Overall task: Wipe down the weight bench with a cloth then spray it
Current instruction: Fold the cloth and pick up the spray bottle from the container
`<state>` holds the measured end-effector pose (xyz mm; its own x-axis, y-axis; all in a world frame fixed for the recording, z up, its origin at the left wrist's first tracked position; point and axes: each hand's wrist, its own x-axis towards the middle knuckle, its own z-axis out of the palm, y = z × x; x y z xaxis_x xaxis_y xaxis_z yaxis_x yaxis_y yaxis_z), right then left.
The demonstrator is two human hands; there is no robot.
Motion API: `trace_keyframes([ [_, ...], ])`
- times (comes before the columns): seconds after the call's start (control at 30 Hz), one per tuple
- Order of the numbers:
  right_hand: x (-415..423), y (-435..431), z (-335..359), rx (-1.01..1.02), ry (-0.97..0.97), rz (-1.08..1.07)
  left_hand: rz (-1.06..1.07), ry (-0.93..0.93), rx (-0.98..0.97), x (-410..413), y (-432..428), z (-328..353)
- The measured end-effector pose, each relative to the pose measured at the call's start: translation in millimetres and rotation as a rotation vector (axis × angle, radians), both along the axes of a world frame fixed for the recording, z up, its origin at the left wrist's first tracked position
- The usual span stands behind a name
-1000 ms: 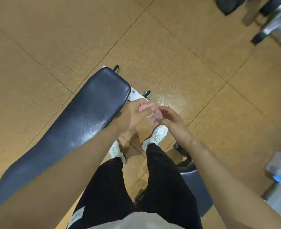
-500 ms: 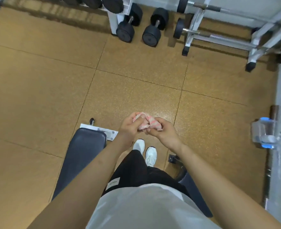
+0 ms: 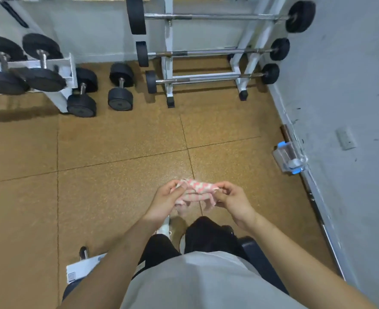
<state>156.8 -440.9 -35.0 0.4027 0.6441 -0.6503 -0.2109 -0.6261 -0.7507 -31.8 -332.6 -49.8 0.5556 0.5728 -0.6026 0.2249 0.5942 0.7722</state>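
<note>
A pink and white checked cloth [image 3: 196, 192] is bunched in front of me, above the floor. My left hand [image 3: 165, 201] grips its left end and my right hand [image 3: 232, 200] pinches its right end, stretching it between them. The dark blue weight bench [image 3: 71, 288] shows only at the bottom left edge, with its white base plate [image 3: 83, 268] and a small wheel. A second dark pad [image 3: 257, 259] lies behind my right leg. A clear spray bottle with blue parts [image 3: 290, 157] stands by the right wall.
A white rack of barbells [image 3: 206, 50] stands against the far wall. Dumbbells [image 3: 120, 90] sit on the floor and on a rack [image 3: 28, 70] at the far left. The grey wall [image 3: 351, 108] runs along the right. Brown tiled floor [image 3: 117, 141] lies ahead.
The view has lifted from the bench toward the far wall, so the bench has slid to the bottom edge. My hands have drawn apart and the cloth has spread between them.
</note>
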Motion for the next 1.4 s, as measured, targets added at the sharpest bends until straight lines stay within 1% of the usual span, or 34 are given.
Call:
trace_keyframes([
  [0.17,45,22,10,0.019,-0.014,-0.284,-0.135,0.068,0.085,66,44,5],
  [0.27,74,28,12,0.030,-0.015,-0.401,-0.232,0.080,0.136,122,63,10],
  [0.33,96,33,8,0.043,-0.011,-0.438,-0.308,0.047,0.085,165,71,16],
  [0.4,122,39,5,0.052,-0.003,-0.472,-0.452,0.026,0.033,208,77,20],
  [0.43,135,42,4,0.066,-0.003,-0.490,-0.538,0.029,0.044,230,81,20],
  [0.5,165,47,3,0.087,-0.002,-0.522,-0.675,0.048,0.091,274,90,20],
  [0.6,217,53,1,0.091,-0.001,-0.581,-0.803,0.081,0.163,343,100,21],
  [0.67,254,53,-1,0.060,-0.016,-0.565,-0.911,0.130,0.266,388,107,21],
  [0.73,292,54,2,0.047,-0.019,-0.569,-0.991,0.136,0.359,434,117,14],
  [0.77,311,53,2,0.033,-0.045,-0.575,-1.017,0.150,0.397,457,121,12],
  [0.9,391,49,-6,-0.028,-0.151,-0.630,-1.070,0.156,0.427,545,131,8],
  [1.03,461,44,-30,-0.175,-0.185,-0.770,-1.065,0.131,0.222,630,141,0],
  [1.13,509,43,-56,-0.287,-0.217,-0.839,-1.107,0.166,0.146,691,160,-23],
  [1.2,544,43,-78,-0.357,-0.185,-0.846,-1.146,0.177,0.132,736,170,-43],
  [1.3,597,42,-113,-0.417,-0.093,-0.886,-1.140,0.230,0.102,805,178,-67],
  [1.4,650,42,-148,-0.453,-0.084,-0.916,-1.165,0.244,0.134,863,185,-99],
])
